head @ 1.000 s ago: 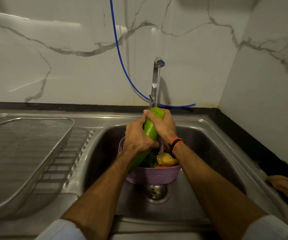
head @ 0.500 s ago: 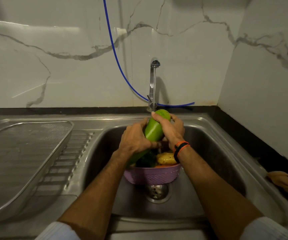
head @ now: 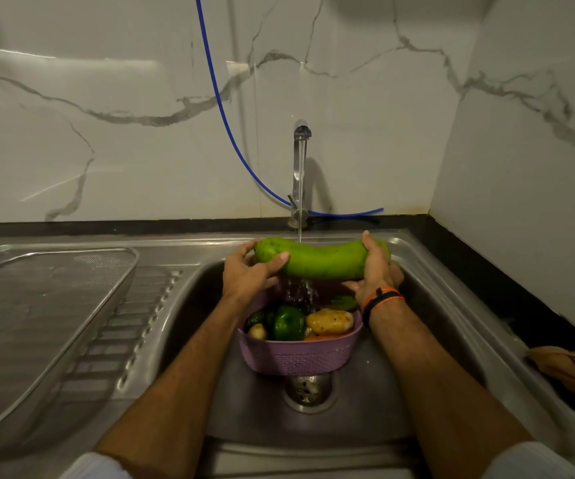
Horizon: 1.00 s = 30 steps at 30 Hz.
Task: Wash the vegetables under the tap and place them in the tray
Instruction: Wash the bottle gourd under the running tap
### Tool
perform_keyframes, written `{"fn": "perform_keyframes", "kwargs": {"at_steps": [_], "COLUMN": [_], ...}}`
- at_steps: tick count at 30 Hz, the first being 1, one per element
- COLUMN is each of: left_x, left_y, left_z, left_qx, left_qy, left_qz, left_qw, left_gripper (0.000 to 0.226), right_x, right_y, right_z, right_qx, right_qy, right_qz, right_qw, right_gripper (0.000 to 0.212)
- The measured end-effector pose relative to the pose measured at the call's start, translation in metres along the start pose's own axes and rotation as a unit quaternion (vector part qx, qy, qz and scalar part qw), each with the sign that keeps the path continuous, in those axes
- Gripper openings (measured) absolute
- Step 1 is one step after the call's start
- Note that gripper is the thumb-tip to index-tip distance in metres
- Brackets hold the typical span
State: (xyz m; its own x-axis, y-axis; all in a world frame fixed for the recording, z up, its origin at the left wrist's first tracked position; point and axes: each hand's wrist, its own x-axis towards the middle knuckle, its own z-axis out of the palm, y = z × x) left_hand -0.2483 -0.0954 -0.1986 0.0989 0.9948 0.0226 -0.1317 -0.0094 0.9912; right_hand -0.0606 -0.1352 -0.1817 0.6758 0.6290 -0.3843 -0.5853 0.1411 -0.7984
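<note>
A long green gourd (head: 324,259) lies level across the sink under the running tap (head: 300,174). My left hand (head: 248,274) grips its left end and my right hand (head: 376,267) grips its right end. Water streams onto the gourd's top and falls off underneath. Below it a purple basket (head: 296,357) stands in the sink bowl, holding a green pepper (head: 288,323), a potato (head: 329,321) and other vegetables. The metal mesh tray (head: 48,316) rests on the drainboard at the left with nothing in it.
The steel sink (head: 427,344) has its drain (head: 308,390) just in front of the basket. A blue hose (head: 224,112) hangs down the marble wall behind the tap. A tan cloth (head: 569,368) lies on the counter at the right edge.
The gourd has turned from tilted, with its lower end in the basket, to level under the stream. My hands have moved apart to its two ends.
</note>
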Motion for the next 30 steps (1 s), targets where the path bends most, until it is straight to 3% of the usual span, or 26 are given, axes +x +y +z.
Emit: {"fn": "perform_keyframes", "kwargs": {"at_steps": [2,5,8,14,17,19,21,23,26,28,30], "left_x": [0.001,0.003,0.004,0.025,0.034,0.035,0.027,0.014,0.009,0.012,0.015], "left_y": [-0.002,-0.002,0.011,0.047,0.063,0.065,0.059,0.050,0.033,0.026,0.030], "left_z": [0.013,0.032,0.056,0.083,0.088,0.094,0.103,0.108,0.100,0.093,0.086], "left_qx": [-0.020,0.054,0.111,0.179,0.073,-0.002,0.000,0.035,0.155,0.229,0.264], "left_qy": [0.017,0.067,0.095,0.125,0.170,0.199,0.234,0.255,0.246,0.220,0.207], "left_qz": [0.004,0.050,0.087,0.048,0.000,-0.010,0.051,0.161,0.313,0.364,0.355], "left_qw": [1.000,0.995,0.985,0.975,0.983,0.980,0.971,0.953,0.904,0.876,0.872], "left_gripper": [0.076,0.088,0.079,0.053,0.026,0.024,0.022,0.027,0.044,0.049,0.045], "right_x": [-0.004,-0.007,-0.010,-0.013,-0.015,-0.016,-0.016,-0.018,-0.019,-0.020,-0.023], "right_y": [0.000,0.004,0.005,0.012,0.012,0.012,0.014,0.014,0.020,0.026,0.030], "right_z": [0.000,0.000,0.001,-0.001,0.001,0.002,0.003,0.004,0.007,0.009,0.012], "right_qx": [0.019,0.043,0.072,0.132,0.151,0.160,0.168,0.170,0.155,0.145,0.136], "right_qy": [0.009,0.026,0.046,0.064,0.065,0.040,0.003,-0.030,-0.070,-0.072,-0.063], "right_qz": [0.021,0.053,0.073,0.114,0.124,0.137,0.147,0.148,0.151,0.160,0.170], "right_qw": [1.000,0.997,0.994,0.983,0.979,0.977,0.975,0.974,0.974,0.974,0.974], "right_gripper": [0.081,0.075,0.071,0.071,0.071,0.064,0.053,0.050,0.050,0.055,0.055]}}
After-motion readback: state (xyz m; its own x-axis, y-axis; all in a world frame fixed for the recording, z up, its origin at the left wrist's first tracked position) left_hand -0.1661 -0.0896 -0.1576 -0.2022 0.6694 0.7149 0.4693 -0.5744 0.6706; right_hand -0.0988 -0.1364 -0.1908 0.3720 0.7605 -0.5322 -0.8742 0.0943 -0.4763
